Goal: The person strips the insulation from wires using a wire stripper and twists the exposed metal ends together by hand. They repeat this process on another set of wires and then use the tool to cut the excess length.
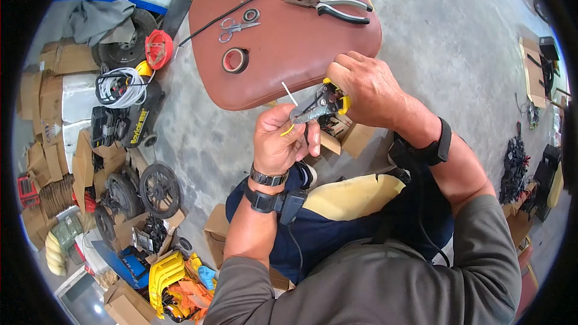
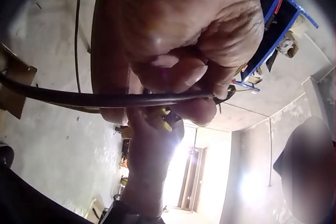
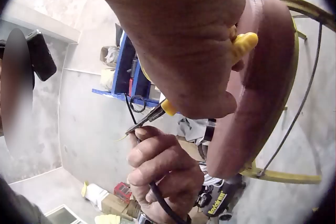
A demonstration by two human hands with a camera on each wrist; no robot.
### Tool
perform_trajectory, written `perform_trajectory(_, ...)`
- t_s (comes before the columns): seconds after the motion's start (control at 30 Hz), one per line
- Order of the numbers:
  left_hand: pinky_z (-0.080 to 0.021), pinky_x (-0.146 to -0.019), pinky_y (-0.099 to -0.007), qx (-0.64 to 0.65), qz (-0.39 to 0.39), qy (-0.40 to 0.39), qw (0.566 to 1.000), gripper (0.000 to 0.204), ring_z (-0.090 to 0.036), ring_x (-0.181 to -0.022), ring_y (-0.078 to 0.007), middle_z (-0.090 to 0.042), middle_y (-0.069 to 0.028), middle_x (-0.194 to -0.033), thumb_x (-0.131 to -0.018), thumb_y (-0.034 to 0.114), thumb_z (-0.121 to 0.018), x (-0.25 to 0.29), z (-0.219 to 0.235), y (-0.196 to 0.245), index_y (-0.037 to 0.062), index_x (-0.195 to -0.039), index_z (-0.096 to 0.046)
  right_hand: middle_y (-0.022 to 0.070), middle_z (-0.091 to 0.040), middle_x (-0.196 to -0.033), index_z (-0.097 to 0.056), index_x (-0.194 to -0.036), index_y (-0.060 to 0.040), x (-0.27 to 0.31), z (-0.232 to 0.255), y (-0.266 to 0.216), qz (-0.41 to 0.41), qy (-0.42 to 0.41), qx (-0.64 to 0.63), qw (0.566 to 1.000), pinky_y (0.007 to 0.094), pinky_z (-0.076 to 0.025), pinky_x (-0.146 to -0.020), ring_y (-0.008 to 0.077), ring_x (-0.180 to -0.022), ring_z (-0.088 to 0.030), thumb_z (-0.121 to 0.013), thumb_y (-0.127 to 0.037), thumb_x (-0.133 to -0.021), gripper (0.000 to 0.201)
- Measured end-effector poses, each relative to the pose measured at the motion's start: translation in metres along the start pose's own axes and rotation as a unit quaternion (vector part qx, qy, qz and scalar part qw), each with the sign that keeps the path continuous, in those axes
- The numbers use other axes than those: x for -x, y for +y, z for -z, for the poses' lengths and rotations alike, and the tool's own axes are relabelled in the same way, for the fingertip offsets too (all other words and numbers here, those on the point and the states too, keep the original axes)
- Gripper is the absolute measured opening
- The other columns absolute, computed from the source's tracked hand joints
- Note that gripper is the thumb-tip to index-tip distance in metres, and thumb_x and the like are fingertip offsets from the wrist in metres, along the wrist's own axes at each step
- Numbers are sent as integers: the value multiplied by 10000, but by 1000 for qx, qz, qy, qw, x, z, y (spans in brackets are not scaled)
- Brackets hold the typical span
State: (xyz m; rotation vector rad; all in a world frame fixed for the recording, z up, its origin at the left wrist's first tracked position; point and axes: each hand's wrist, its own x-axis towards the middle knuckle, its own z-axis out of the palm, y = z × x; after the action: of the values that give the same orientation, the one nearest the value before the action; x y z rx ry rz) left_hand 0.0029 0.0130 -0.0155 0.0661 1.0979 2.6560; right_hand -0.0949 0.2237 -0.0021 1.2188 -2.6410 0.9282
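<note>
Clutter of cardboard boxes [image 1: 54, 90] and wheels [image 1: 159, 189] is seen at the far left of the head view, much of it cut off by the lens edge. Next, the left hand [image 1: 278, 141] is curled tightly around a black cable [image 2: 105, 98], whose white and yellow wire ends [image 1: 289, 93] stick out above the fingers. Just right of it, the yellow-handled wire stripper [image 1: 325, 102] is squeezed by the right hand [image 1: 367, 87], its nose touching the wires; the handles are largely hidden under the fingers. Behind them, a brown stool seat [image 1: 289, 42] carries tape [image 1: 235, 60], scissors [image 1: 238, 26] and pliers [image 1: 331, 9].
</note>
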Motion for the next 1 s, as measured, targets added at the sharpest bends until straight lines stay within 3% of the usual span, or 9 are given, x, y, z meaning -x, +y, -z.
perform_trajectory(0.3, -395, -405, -186, -105, -34, 109, 988, 181, -668, -614, -154, -705, -136, -831, -970, 138, -676, -7, -6, 3, 15, -1103, -673, 156, -619, -877, -557, -893, -27, 7, -10, -2, -75, -54, -75, 993, 451, -533, -703, 352, -832, -649, -781, -154, -642, 359)
perform_trajectory(0.43, -381, -417, -189, -142, -20, 136, 980, 165, -652, -595, -143, -705, -120, -803, -968, 141, -680, -5, -8, 5, 7, -1062, -692, 142, -610, -879, -554, -908, -35, 8, -11, -1, -54, -35, -36, 997, 445, -539, -714, 346, -852, -643, -802, -174, -644, 388)
perform_trajectory(0.6, -394, -434, -213, -136, 7, 95, 986, 183, -626, -542, -163, -699, -142, -788, -948, 118, -690, -5, -4, 13, -27, -1060, -692, 118, -597, -894, -559, -916, -56, 4, -1, 2, -34, -29, 6, 999, 435, -538, -713, 329, -874, -632, -813, -173, -624, 404)
perform_trajectory(0.7, -367, -415, -223, -105, 6, 63, 992, 262, -594, -512, -182, -668, -170, -757, -947, 180, -684, -2, 1, 11, -46, -1078, -669, 109, -593, -896, -568, -925, -72, 4, 2, 1, -19, -20, 21, 999, 429, -537, -706, 317, -867, -624, -793, -151, -629, 380)
perform_trajectory(0.83, -365, -403, -229, -75, 36, 51, 995, 291, -577, -493, -201, -649, -201, -737, -917, 146, -680, -4, 0, 12, -61, -1117, -638, 98, -584, -887, -581, -905, -78, 2, 4, 6, -2, 6, 52, 999, 423, -535, -703, 307, -865, -615, -727, -100, -659, 287)
perform_trajectory(0.87, -383, -395, -224, -59, 53, 68, 995, 208, -588, -471, -180, -680, -176, -743, -909, 104, -686, -3, -3, 13, -53, -1043, -667, 97, -584, -876, -578, -883, -73, 2, 5, 7, 9, 24, 61, 998, 421, -533, -700, 309, -859, -619, -710, -82, -668, 252)
perform_trajectory(0.97, -354, -385, -213, -26, 64, 61, 996, 206, -594, -475, -186, -680, -198, -773, -927, 93, -659, -3, -2, 11, -38, -1086, -665, 97, -586, -869, -575, -873, -71, 5, 4, 11, 33, 45, 79, 995, 420, -534, -702, 315, -853, -622, -706, -65, -674, 239)
perform_trajectory(1.0, -337, -376, -216, -35, 59, 21, 997, 203, -598, -476, -201, -677, -217, -785, -941, 78, -633, -5, 5, 10, -4, -1123, -671, 93, -587, -859, -571, -864, -73, 5, 3, 10, 20, 37, 85, 995, 417, -536, -704, 321, -851, -623, -705, -49, -674, 233)
